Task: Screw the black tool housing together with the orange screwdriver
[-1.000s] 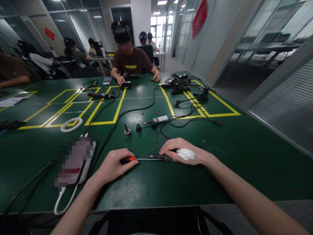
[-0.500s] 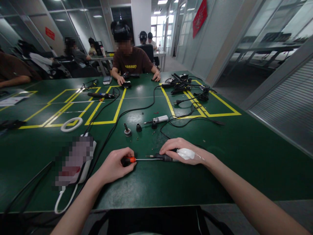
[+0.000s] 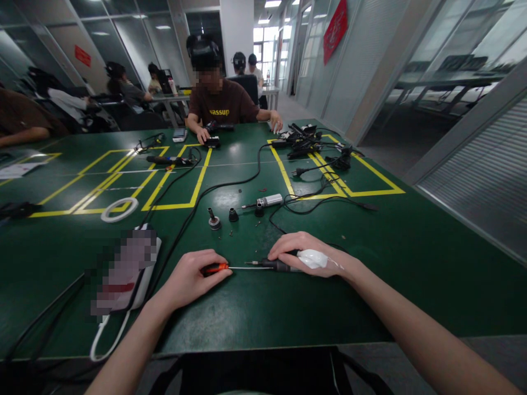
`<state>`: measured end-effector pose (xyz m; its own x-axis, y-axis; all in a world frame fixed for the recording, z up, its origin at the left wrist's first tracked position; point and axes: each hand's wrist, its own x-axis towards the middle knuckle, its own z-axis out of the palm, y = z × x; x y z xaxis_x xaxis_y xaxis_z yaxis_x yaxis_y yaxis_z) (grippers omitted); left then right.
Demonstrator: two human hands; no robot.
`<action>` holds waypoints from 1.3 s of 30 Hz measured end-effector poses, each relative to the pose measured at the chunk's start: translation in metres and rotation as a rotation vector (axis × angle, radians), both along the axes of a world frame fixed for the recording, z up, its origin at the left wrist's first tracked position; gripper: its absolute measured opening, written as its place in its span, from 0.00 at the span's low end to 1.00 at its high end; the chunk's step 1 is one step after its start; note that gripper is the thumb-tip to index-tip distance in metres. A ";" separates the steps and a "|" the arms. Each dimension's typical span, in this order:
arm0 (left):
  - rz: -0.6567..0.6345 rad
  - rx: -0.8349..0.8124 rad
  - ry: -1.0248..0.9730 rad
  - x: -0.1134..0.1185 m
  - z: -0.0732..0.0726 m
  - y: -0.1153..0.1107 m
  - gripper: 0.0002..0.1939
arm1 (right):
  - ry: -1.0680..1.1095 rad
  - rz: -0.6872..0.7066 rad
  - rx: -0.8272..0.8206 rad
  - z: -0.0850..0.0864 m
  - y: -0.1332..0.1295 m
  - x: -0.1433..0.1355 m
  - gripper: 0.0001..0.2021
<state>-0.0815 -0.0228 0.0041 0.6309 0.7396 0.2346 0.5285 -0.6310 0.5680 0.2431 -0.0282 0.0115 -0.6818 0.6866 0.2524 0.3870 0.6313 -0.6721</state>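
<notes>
My left hand is closed around the orange-and-black handle of a screwdriver, its thin metal shaft pointing right. The shaft reaches the front of a dark pen-shaped tool, whose narrow metal tip points left above the shaft. Curled over this tool is my right hand, with a white patch on its back; the palm side is hidden. Beyond the hands stand a small round metal-based part with a stem, a black nozzle-like cap and a silver cylinder with a black collar. Tiny screws lie nearby.
A phone-like device with a white cable lies left, near a white tape roll. Black cables cross the green table. Tangled cords are piled back right. A co-worker sits opposite.
My left fingers have shifted slightly on the screwdriver handle and more orange shows. My right hand stays put. The co-worker's hand has moved toward the pile of cords.
</notes>
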 end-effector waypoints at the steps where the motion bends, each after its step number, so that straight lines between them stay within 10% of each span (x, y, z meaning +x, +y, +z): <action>1: -0.002 0.003 0.006 0.000 0.000 0.000 0.12 | 0.002 0.000 0.000 0.000 0.000 0.000 0.13; 16: 0.055 -0.032 -0.014 0.003 -0.001 -0.005 0.03 | -0.001 -0.003 -0.003 0.001 0.000 -0.001 0.14; 39: -0.006 0.010 0.051 0.000 -0.003 0.001 0.15 | -0.020 -0.010 -0.007 0.000 0.001 0.001 0.14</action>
<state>-0.0813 -0.0218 0.0015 0.6468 0.7334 0.2092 0.5528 -0.6398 0.5339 0.2437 -0.0273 0.0111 -0.6795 0.6953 0.2343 0.4067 0.6227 -0.6684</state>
